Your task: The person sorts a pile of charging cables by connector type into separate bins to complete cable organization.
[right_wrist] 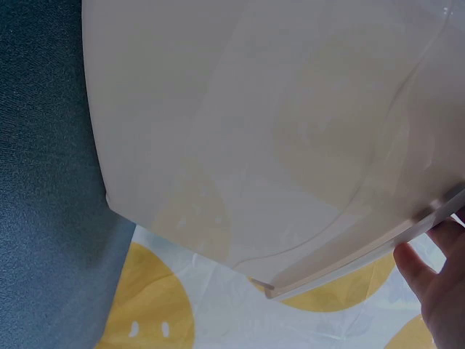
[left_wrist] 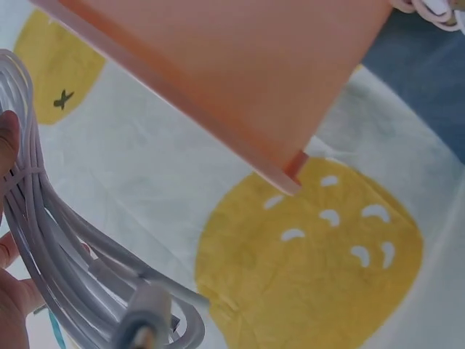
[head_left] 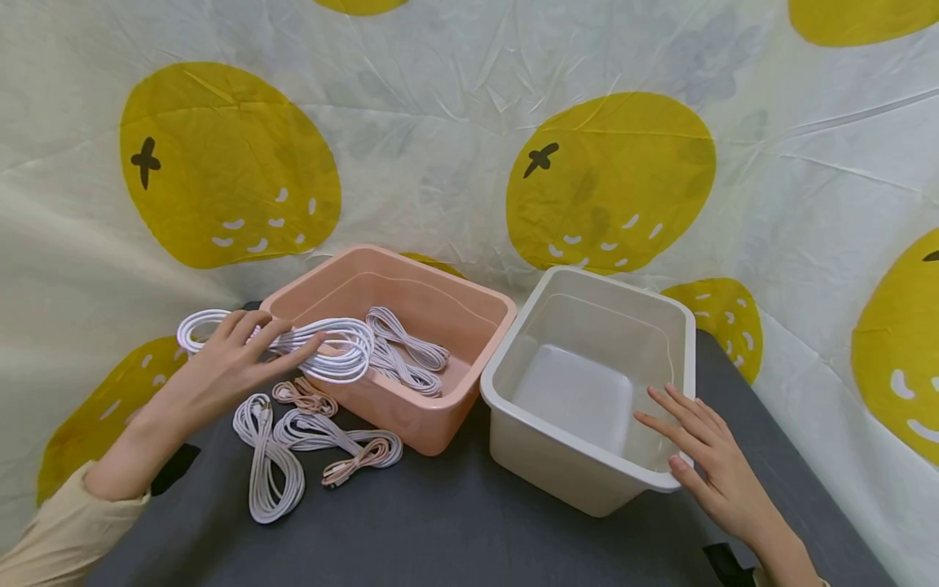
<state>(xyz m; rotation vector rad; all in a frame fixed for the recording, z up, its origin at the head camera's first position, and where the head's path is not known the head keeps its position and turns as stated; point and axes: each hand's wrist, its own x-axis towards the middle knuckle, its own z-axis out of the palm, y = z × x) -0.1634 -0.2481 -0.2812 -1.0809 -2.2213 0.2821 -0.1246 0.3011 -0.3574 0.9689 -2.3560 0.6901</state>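
My left hand (head_left: pixel 227 355) grips a bundled white cable (head_left: pixel 350 352), held up over the near left rim of the pink bin (head_left: pixel 418 424). A tie round the bundle's middle and a plug end show in the left wrist view. Inside the pink bin lie white cable bundles (head_left: pixel 407 338). On the table below my left hand are white cable bundles (head_left: pixel 275 477) and two thinner pinkish ones (head_left: pixel 359 463). With fingers extended, my right hand (head_left: pixel 715 461) is at the right rim of the beige bin (head_left: pixel 557 473); its thumb is right at that rim in the right wrist view.
The two bins stand side by side on a dark grey table (head_left: pixel 455 530), their rims close together. The beige bin's floor (head_left: pixel 572 399) shows bare. Behind the table hangs a pale cloth (head_left: pixel 425 163) with large yellow fruit prints.
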